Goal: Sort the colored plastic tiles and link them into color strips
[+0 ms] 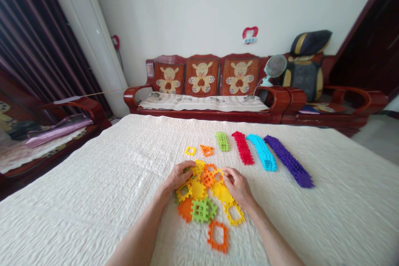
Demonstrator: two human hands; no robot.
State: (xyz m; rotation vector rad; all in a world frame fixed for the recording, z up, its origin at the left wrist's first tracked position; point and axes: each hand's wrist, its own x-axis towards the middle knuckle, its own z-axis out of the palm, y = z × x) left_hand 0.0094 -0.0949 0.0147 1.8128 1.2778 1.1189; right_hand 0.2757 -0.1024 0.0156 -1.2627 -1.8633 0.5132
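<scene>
From here, the orange frame (217,236) lies nearest, below the mixed pile (198,190). Beyond it, the left hand's (182,174) fingers pinch a yellow piece (198,168); the right hand's (238,185) curl at the pile's edge, grip unclear.

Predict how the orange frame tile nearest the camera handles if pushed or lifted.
The orange frame tile looks thin with an open centre, so probably light. Straight sides suggest it's stiff. Lying flat, it shouldn't roll, but its toothed edges may snag the quilted cloth.
</scene>
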